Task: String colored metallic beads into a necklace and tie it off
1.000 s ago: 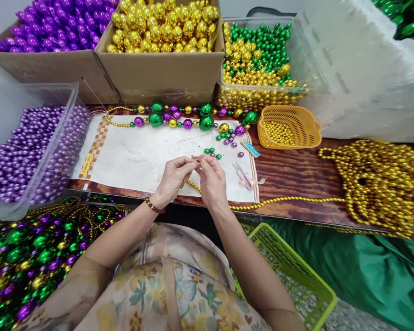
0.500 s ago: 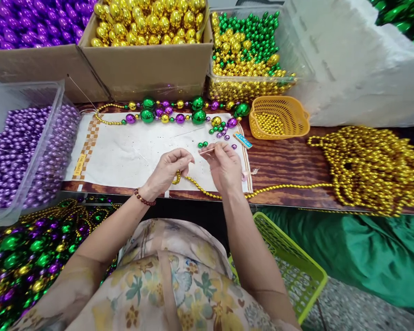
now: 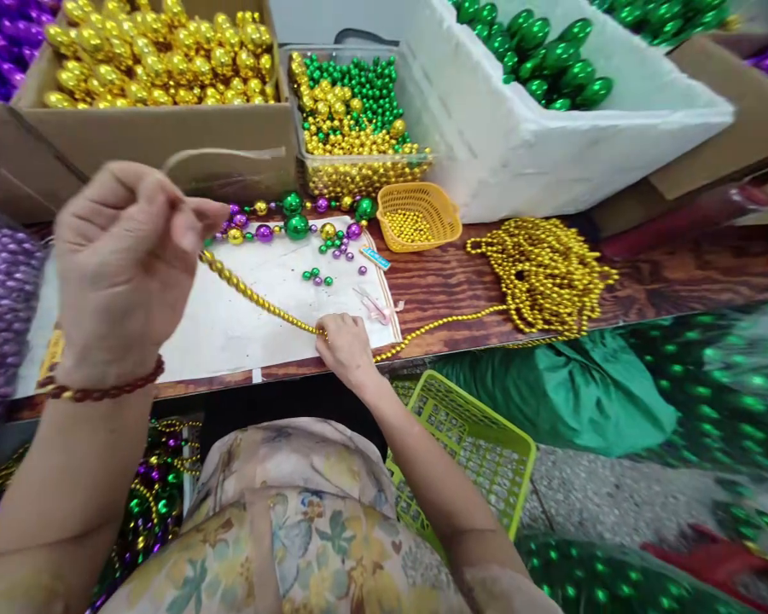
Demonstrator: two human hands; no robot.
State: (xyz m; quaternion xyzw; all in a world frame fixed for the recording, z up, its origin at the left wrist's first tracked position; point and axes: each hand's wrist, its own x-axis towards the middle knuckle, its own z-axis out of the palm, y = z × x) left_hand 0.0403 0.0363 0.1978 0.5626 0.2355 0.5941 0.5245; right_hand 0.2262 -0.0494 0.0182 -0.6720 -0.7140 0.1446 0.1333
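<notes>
My left hand (image 3: 125, 264) is raised high at the left, its fingers closed on the end of a gold bead strand (image 3: 256, 296). A pale thread (image 3: 224, 155) trails from its top. The strand slopes down to my right hand (image 3: 346, 348), which grips it at the table's front edge. Past that hand it runs on to a heap of gold bead strands (image 3: 538, 277). On the white cloth (image 3: 249, 333) lie loose green and purple beads (image 3: 318, 277). A mixed bead necklace (image 3: 297, 226) is stretched along the cloth's back edge, partly hidden by my left hand.
A yellow basket (image 3: 451, 226) with gold beads stands beside a small blue packet (image 3: 375, 257). Behind are a bead tub (image 3: 362, 170), a cardboard box (image 3: 230, 128) and a white foam box (image 3: 525, 162). Below the table is a green crate (image 3: 525, 469).
My left hand has risen up and left, drawing the gold strand out. My right hand has moved down to the strand at the table edge. The view has swung right.
</notes>
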